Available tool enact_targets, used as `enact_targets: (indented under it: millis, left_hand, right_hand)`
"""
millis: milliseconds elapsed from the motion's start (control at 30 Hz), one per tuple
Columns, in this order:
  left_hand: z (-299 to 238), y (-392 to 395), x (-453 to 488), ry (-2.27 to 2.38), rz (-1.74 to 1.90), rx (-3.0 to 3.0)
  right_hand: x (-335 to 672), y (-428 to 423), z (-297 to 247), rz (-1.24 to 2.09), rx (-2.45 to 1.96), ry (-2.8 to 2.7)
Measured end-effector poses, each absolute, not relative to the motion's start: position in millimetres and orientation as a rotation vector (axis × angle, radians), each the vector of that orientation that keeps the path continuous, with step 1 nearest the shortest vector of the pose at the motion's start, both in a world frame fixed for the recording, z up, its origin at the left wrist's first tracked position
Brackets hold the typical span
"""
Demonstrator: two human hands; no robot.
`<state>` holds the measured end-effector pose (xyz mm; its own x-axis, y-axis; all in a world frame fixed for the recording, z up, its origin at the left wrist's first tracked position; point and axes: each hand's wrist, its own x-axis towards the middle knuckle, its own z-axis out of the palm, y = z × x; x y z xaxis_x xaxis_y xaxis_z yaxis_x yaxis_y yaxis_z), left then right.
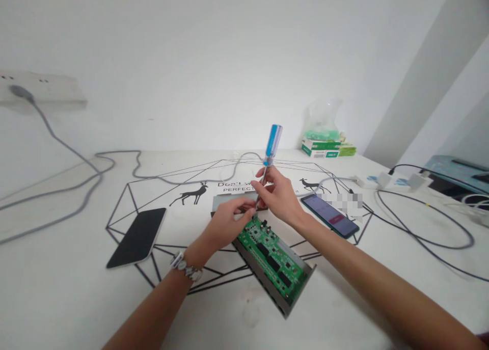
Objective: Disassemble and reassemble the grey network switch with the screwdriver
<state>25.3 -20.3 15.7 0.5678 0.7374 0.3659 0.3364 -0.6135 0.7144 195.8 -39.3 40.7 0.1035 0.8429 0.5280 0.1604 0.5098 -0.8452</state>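
A screwdriver (pixel 272 142) with a blue and clear handle stands nearly upright, its tip down. The fingers of my right hand (pixel 280 194) are closed around its metal shaft, below the handle. My left hand (pixel 229 221) has its thumb and fingers pinched together close to the screwdriver's tip; what lies between them is hidden. Under both hands is the far end of a green circuit board (pixel 273 258), seated in a grey metal tray-like housing (pixel 260 278) that slants toward me. Behind my fingers lies a flat grey metal piece (pixel 219 202), partly covered by my left hand.
A dark tablet-like slab (pixel 139 237) lies at left, and a phone with a lit screen (pixel 330 216) at right. Grey cable (pixel 82 205) runs along the wall side. A power strip (pixel 397 181), looping black cables and small boxes (pixel 321 146) with a plastic bag stand farther right.
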Motion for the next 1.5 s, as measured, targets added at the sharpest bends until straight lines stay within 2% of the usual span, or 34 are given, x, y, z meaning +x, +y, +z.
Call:
enact_targets:
  millis: [300, 567, 1033, 1500]
  left_hand:
    - [-0.8, -18.1, 34.0, 0.844, 1.003, 2.106]
    - [-8.9, -17.3, 35.2, 0.982, 1.002, 2.268]
    - [-12.5, -14.3, 37.3, 0.971, 0.982, 2.257]
    - [-13.8, -16.6, 39.5, 1.009, 0.975, 2.234]
  right_hand:
    - [193.8, -28.4, 34.9, 0.341, -1.040, -1.704]
    - [200.2, -29.2, 17.3, 0.340, -1.061, -1.722]
    - [205.5, -34.8, 17.7, 0.415, -1.066, -1.779]
    - [186.5, -46.8, 38.1, 0.356, -1.148, -1.366]
